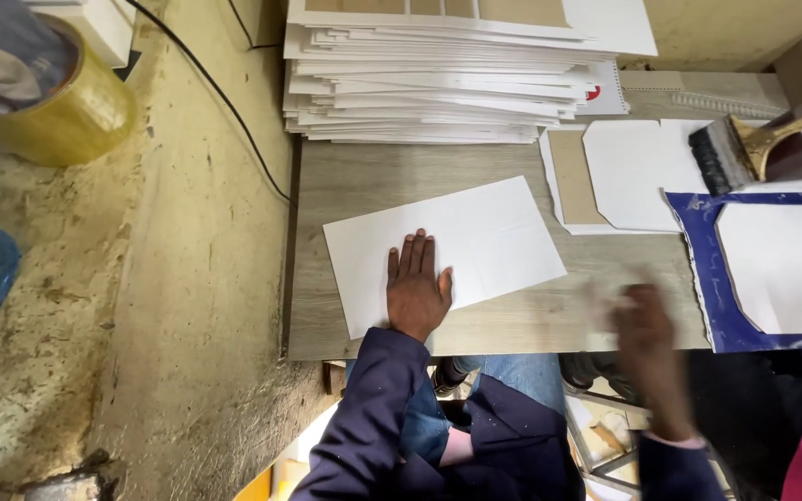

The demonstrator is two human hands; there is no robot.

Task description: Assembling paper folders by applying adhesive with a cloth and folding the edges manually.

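On the grey wooden surface (512, 320), left hand (417, 288), fingers together, presses a white rectangular paper sheet (475, 237) below the white sheet stack (438, 83); blurred right hand (642, 320), fingers unreadable.

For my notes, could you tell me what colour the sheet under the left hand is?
White: the sheet under the left hand is plain, seen best in the head view.

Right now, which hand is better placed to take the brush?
Probably the right hand: it hangs blurred over the table's front edge, on the brush's side. The left hand lies flat on the white sheet, farther away.
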